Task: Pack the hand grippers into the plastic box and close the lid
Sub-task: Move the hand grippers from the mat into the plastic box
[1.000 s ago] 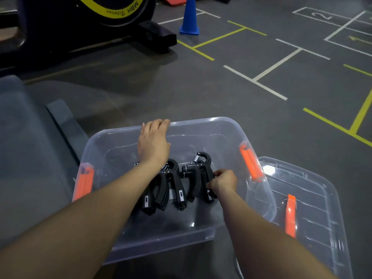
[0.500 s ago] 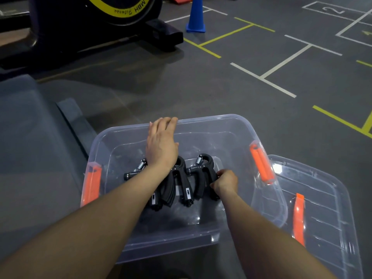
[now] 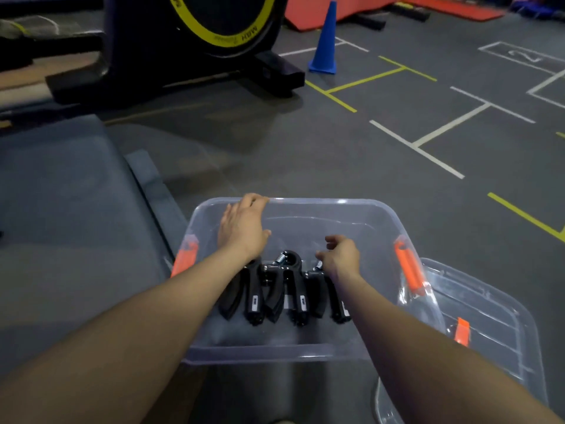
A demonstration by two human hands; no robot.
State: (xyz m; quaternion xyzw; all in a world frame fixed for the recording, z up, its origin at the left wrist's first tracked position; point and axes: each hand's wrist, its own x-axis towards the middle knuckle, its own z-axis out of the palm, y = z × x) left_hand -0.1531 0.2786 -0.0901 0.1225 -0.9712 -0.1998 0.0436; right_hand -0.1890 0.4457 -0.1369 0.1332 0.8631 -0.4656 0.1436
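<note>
Black hand grippers (image 3: 287, 289) lie side by side inside the clear plastic box (image 3: 360, 209), left hand (image 3: 243, 226) flat on its far rim, right hand (image 3: 341, 255) loosely curled, empty; packing appears done, next the lid (image 3: 489, 325) beside it needs fitting.

Grey gym floor (image 3: 336, 154) marked with white lines (image 3: 417, 148) and yellow lines (image 3: 367, 79). Blue cone (image 3: 324, 41) at upper centre. Black exercise machine (image 3: 171, 50) with a yellow-ringed wheel at upper left. Orange-red mat (image 3: 351, 7) along the top edge. Grey padded mat (image 3: 70, 209) at left.
</note>
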